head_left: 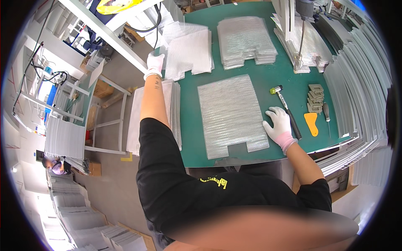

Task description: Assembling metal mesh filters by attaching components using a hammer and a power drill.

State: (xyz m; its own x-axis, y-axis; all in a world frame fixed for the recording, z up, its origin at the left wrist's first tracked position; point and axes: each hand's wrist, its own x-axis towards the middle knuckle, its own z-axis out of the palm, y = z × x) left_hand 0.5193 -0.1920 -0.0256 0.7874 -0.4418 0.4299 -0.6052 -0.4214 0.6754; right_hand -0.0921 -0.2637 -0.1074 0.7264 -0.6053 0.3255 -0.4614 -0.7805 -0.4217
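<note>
A silvery ribbed panel (233,113) with a rectangular notch in its near edge lies flat on the green table (191,142) before me. Resting at its right edge is my right hand (278,125), in a white and pink glove, with fingers spread and nothing held. Stretched out to the far left, my gloved left hand (154,65) is at the table's edge, beside a white frame beam and the far end of a pile of pale sheets (169,111). Its fingers are mostly hidden. A rubber mallet (288,112) lies just right of my right hand.
Notched panels are piled at the back left (187,48), back middle (245,39) and back right (307,44). A hanging power screwdriver (304,10) reaches down there. An orange scraper (310,124), metal brackets (315,98) and a screwdriver (326,111) lie at right, near standing panels (356,79).
</note>
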